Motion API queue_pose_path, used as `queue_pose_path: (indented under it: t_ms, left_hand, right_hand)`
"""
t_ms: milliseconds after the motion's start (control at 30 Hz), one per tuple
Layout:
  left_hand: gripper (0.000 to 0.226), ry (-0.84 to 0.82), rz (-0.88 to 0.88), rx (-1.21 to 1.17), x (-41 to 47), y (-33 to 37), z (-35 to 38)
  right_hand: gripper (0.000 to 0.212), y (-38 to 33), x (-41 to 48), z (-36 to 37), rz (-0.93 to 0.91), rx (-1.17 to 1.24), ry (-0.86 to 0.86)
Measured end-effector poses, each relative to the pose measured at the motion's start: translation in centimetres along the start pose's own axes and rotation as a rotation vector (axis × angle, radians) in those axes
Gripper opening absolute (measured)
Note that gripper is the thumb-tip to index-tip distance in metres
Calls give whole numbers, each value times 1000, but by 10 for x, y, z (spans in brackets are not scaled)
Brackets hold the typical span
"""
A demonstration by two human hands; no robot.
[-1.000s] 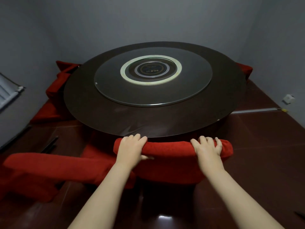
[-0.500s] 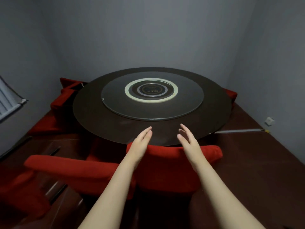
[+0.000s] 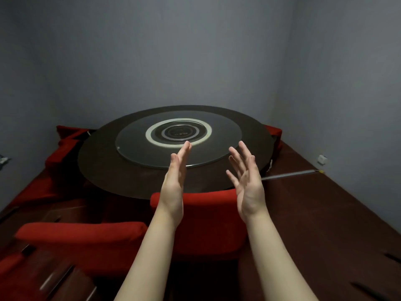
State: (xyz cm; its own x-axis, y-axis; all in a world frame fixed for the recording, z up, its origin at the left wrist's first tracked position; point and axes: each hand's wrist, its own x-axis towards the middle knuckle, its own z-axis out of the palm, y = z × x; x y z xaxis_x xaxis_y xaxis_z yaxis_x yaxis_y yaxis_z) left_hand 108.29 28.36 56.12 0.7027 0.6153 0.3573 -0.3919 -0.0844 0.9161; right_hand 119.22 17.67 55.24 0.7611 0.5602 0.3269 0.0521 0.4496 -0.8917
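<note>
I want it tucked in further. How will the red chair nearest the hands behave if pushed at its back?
The red chair probably slides easily, since the floor looks glossy. Its padded back likely gives a little under the palms. Pushed high up, it may tip toward the table.

Single head view, from above, facing forward-down across chair back toward round table; both near.
</note>
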Motion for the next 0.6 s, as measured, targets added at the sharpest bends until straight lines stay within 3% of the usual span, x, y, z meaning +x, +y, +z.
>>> queue_pose_path:
  t_ms: [367,600]
  left_hand:
    - [51,-220,-31,-188,34,-32,194]
    - [61,-319,-19,-246,38,-47,325]
  right_hand:
    - [56,-80,19,-176,-97,-63,211]
    - [56,-137,7,-298,-191,-124,361]
